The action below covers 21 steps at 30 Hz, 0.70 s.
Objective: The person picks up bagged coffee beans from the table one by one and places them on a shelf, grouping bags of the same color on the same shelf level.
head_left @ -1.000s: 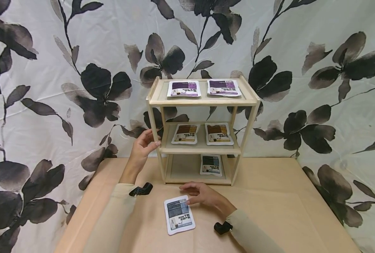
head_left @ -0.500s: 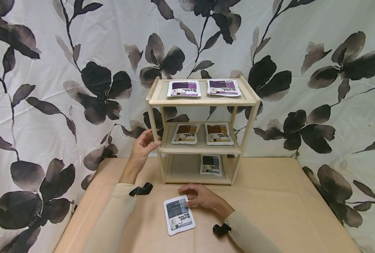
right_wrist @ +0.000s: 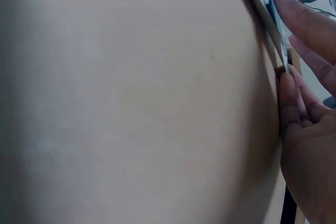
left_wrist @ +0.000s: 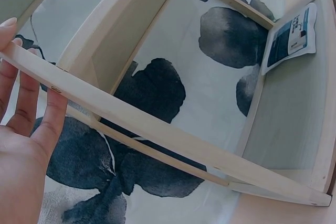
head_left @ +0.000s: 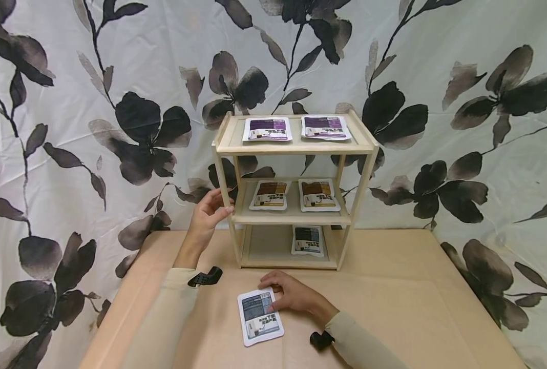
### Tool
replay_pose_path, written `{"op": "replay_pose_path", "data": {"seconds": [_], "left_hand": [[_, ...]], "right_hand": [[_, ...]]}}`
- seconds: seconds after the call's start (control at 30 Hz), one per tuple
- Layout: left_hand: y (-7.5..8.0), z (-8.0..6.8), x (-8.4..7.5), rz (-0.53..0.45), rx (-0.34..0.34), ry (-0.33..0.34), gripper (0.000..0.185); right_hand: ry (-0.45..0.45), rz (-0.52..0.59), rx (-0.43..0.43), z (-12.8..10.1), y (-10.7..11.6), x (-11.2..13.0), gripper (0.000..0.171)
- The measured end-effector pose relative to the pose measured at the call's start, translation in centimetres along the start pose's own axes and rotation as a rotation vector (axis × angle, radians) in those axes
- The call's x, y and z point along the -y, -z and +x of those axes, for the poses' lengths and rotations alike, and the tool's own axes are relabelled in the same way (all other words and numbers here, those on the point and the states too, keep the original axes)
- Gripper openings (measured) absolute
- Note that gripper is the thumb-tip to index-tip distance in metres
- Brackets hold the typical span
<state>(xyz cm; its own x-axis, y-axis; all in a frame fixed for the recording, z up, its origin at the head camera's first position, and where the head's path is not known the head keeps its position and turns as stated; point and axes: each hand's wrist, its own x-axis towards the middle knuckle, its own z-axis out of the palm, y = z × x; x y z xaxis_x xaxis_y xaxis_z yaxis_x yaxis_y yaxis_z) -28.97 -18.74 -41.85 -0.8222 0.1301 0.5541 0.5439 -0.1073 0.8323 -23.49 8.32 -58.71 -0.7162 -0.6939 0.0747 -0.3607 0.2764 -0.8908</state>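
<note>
A white pouch point(head_left: 259, 318) with a blue-grey label lies on the table in front of a small wooden shelf rack point(head_left: 296, 220). My right hand point(head_left: 296, 296) pinches its upper right side, the thumb point(right_wrist: 310, 22) over the printed face and the fingertips point(right_wrist: 287, 90) at the edge. My left hand point(head_left: 205, 212) grips the rack's front left post point(left_wrist: 131, 114), thumb in front and fingers reaching behind. On the bottom shelf, at the right, lies a matching blue-grey pouch point(head_left: 308, 241).
Two brown-labelled pouches, left point(head_left: 270, 195) and right point(head_left: 319, 195), lie on the middle shelf. Two purple-labelled ones, left point(head_left: 268, 129) and right point(head_left: 326, 127), lie on top. A floral cloth point(head_left: 439, 31) hangs behind the table point(head_left: 416, 287).
My right hand has come slightly nearer, its thumb moving further onto the pouch and its fingers closing at the edge. The pouch has shifted a little toward me. My left hand stays on the post.
</note>
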Motion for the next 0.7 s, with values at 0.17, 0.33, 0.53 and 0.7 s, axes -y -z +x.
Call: {"op": "replay_pose_path", "data": {"seconds": [0.17,0.33,0.53,0.7], "left_hand": [[-0.03,0.05,0.02,0.000,-0.006,0.002,0.045],[-0.01,-0.12,0.12,0.004,0.001,0.000,0.045],[0.13,-0.21,0.24,0.010,0.000,-0.005,0.046],[0.11,-0.11,0.06,0.008,0.004,-0.008,0.047]], "right_hand": [[0.030,-0.095,-0.003,-0.15,-0.28,0.09,0.059],[0.033,-0.110,0.000,-0.37,-0.37,0.24,0.060],[0.002,-0.107,0.033,-0.39,-0.18,0.42,0.060],[0.024,-0.117,0.011,-0.34,0.22,0.64,0.048]]}}
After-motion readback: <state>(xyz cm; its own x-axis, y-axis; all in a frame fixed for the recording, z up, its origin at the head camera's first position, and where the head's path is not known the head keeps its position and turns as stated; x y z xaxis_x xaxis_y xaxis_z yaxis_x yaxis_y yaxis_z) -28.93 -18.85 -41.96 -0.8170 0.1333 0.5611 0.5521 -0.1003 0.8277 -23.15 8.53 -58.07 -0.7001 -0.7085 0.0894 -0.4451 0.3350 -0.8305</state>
